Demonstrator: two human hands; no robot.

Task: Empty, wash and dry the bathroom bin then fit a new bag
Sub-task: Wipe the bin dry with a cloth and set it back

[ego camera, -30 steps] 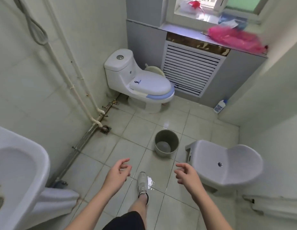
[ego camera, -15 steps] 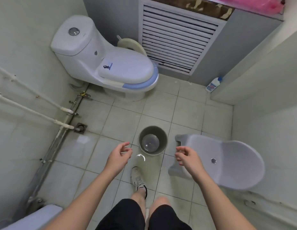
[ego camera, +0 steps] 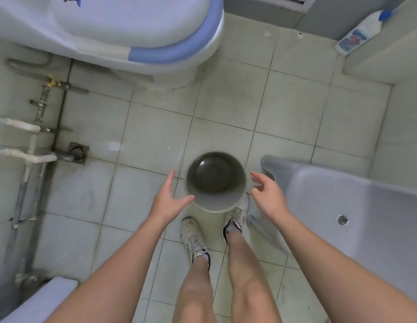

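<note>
A round grey bin [ego camera: 215, 202] stands upright on the tiled floor just in front of my feet, seen from straight above. It has no bag in it and its dark bottom shows. My left hand [ego camera: 169, 198] is spread open at the bin's left side, its thumb close to the rim. My right hand [ego camera: 268, 194] is open at the bin's right side, fingers loosely bent, a small gap from the wall. Neither hand holds anything.
A white toilet [ego camera: 133, 36] with a blue seat edge fills the top left. A grey plastic stool [ego camera: 356, 210] stands right of the bin. A cleaner bottle [ego camera: 356, 34] lies at the top right corner. Pipes and a floor drain [ego camera: 78, 151] run along the left wall.
I have bent down and stepped closer, so the bin looks much larger. Both hands have come down to either side of the bin and spread open.
</note>
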